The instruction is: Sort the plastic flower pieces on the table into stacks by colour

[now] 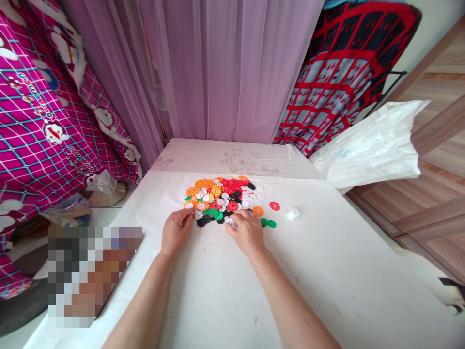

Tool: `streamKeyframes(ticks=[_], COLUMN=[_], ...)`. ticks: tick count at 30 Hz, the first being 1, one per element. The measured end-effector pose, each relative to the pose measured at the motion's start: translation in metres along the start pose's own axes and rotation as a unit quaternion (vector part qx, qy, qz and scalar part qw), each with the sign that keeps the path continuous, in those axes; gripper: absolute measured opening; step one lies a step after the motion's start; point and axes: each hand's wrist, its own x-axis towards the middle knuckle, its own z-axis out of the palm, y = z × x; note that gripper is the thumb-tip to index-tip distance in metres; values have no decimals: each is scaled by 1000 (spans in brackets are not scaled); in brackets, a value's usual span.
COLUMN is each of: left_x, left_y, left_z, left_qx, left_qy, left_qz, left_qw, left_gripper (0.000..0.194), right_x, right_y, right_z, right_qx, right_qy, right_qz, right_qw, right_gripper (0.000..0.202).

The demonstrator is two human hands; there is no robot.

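Note:
A pile of flat, notched plastic snowflake discs (215, 192) lies on the white-covered table (218, 291), in orange, red, white, black and green. At its left edge my left hand (177, 230) is closed, thumb and fingertips pressed together; whatever they hold is too small to make out. My right hand (247, 230) rests at the pile's near right side with fingers curled down. Something whitish, apparently a white snowflake disc (231, 221), shows between its thumb and forefinger. Green discs (269, 223) lie just right of that hand, below an orange disc (258, 211).
A red disc (275, 206) and a small white lump (293, 214) lie apart on the right. A white plastic bag (374, 145) stands by the table's right edge. On the left edge is a blurred-out flat object (105, 276). Purple curtains (232, 72) hang behind.

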Motion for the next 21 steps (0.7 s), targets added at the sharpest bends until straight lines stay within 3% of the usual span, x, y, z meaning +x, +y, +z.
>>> streamKeyframes(ticks=[3,6,12,21], left_x=[0,1,1,0], left_y=[0,-2,-3,-2], left_z=[0,0,1,1], left_qx=[1,4,4,0], left_qy=[0,2,5,2], left_qz=[0,1,5,5], left_qw=[1000,1000,1000,1000], left_gripper=[28,28,28,28], right_x=[-5,-17,-33,-31], right_y=[23,37,27,22], right_z=[-1,-1,4,7], right_qx=[82,118,96,53], right_qy=[57,75,75,59], right_qz=[19,8,-41,-42], right_qw=[995,990,992,996], right_gripper=[14,13,15,14])
